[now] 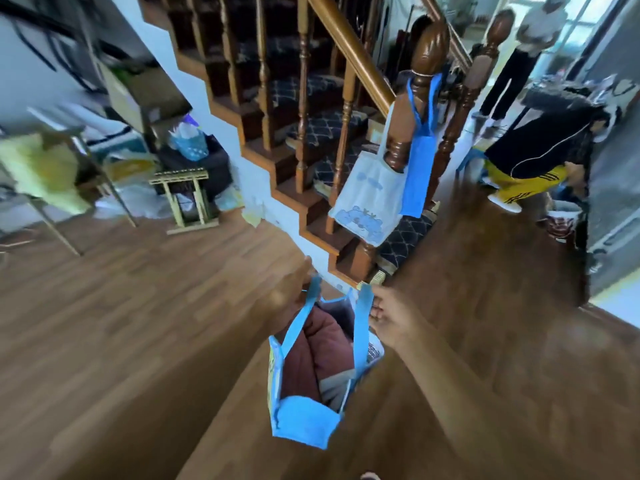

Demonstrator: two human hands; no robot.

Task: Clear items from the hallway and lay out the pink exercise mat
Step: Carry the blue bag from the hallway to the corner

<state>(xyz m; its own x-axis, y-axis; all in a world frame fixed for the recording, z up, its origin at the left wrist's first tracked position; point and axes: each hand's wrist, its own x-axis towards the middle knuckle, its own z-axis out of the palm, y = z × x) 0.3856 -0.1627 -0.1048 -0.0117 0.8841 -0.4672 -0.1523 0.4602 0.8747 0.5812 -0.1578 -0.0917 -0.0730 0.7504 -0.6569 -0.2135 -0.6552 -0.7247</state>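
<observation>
both hands held a blue bag (304, 420) over the wood floor (121, 341), just in front of the foot of the stairs (298, 188). the left hand (292, 292) was closed round 1 strap near its top, though blur hid how each finger lay. the right hand (384, 315) gripped the other strap, its fingers (375, 311) curled against it. the 2 straps were held apart, so the bag's mouth gaped. inside lay a maroon cloth (311, 355) with something grey beside it, too blurred to name. whether the bag's base touched the floor could not be told.

on the newel post (427, 46) hung a white tote (367, 199) with a blue print. touching it on the right was a flat bag (417, 174), also blue. left of the stairs stood a stool (188, 199), with a blue basket (190, 143) behind it. at the right a crouching person (533, 150) wore a black top and yellow trousers. a standing person (519, 64) was farther back.
</observation>
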